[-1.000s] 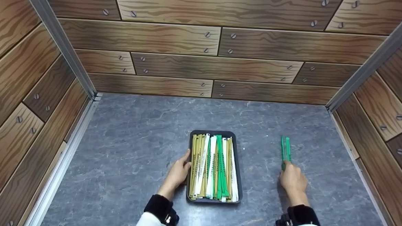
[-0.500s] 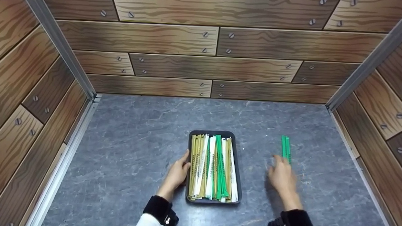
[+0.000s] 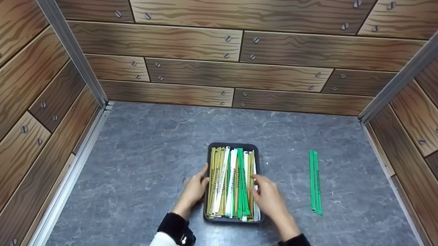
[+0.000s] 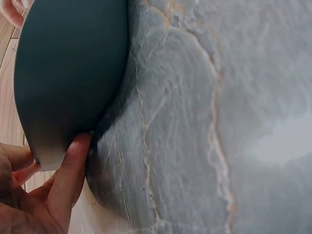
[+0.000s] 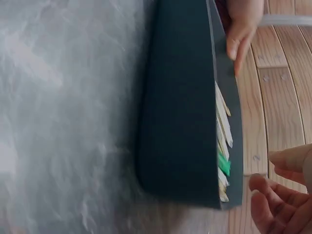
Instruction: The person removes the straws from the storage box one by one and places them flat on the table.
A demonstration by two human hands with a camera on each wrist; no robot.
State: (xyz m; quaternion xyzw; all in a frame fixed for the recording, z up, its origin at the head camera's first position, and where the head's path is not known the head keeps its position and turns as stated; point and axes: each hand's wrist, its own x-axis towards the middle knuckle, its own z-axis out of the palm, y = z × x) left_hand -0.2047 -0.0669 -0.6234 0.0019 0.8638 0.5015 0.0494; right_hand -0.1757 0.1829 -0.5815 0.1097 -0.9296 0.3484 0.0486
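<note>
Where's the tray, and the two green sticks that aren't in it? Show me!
Tray [image 5: 178, 107], right wrist view: outer wall.
Green sticks [image 3: 312, 180], head view: middle of the left one.

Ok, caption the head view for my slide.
Right hand over a tray of sachets, left hand at its side, two green sachets lying apart.

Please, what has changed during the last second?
The right grip let go of the two long, thin green packets and moved left, over the right side of the black rectangular tray. The tray stayed in place, with the left grip at its left side.
</note>
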